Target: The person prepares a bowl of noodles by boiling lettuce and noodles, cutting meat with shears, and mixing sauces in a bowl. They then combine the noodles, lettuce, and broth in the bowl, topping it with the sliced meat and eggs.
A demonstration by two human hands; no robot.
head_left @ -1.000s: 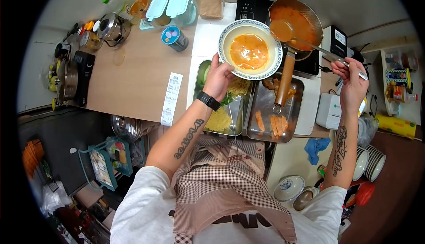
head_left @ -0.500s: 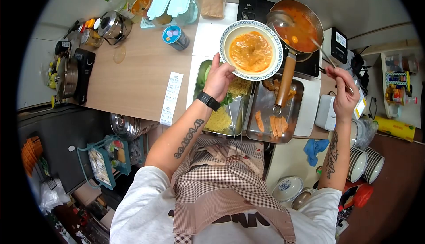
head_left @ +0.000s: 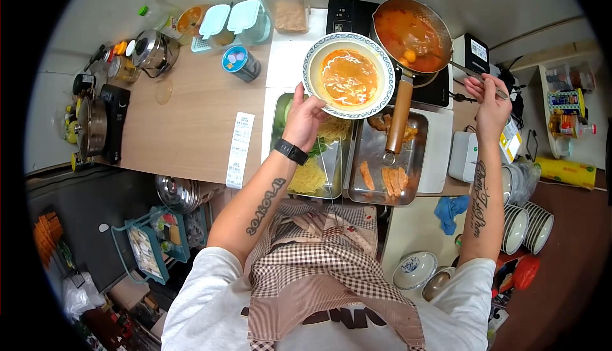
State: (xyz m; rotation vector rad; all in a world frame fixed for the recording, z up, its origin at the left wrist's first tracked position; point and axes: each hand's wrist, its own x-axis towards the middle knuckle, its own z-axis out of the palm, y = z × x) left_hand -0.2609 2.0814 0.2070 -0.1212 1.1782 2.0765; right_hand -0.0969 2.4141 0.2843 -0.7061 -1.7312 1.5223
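My left hand point(head_left: 304, 120) grips the near rim of a white bowl point(head_left: 308, 74) with a blue patterned edge. Orange soup point(head_left: 349, 77) fills much of it, and it is held above the counter, left of the saucepan point(head_left: 451, 40). Reddish soup with a yolk-like orange lump point(head_left: 409, 55) is in that pan, which rests on a black induction cooker point(head_left: 347, 16). Closed around the end of a ladle's metal handle point(head_left: 468, 71) is my right hand point(head_left: 489, 102). The ladle's head is hidden in the pan's soup. The pan's wooden handle point(head_left: 400, 115) points toward me.
Under the bowl stands a metal tray of noodles point(head_left: 307, 178); beside it, another metal tray point(head_left: 415, 160) holds meat strips. Left are a paper receipt point(head_left: 240, 150), a blue-lidded can point(head_left: 241, 63) and lidded containers point(head_left: 245, 20). Stacked bowls point(head_left: 539, 227) and a blue cloth point(head_left: 450, 214) lie right.
The ladle's head has gone from the pan's left edge, near the bowl, down into the soup. My right hand has risen slightly. The soup in the bowl looks smoother, and the view has shifted.
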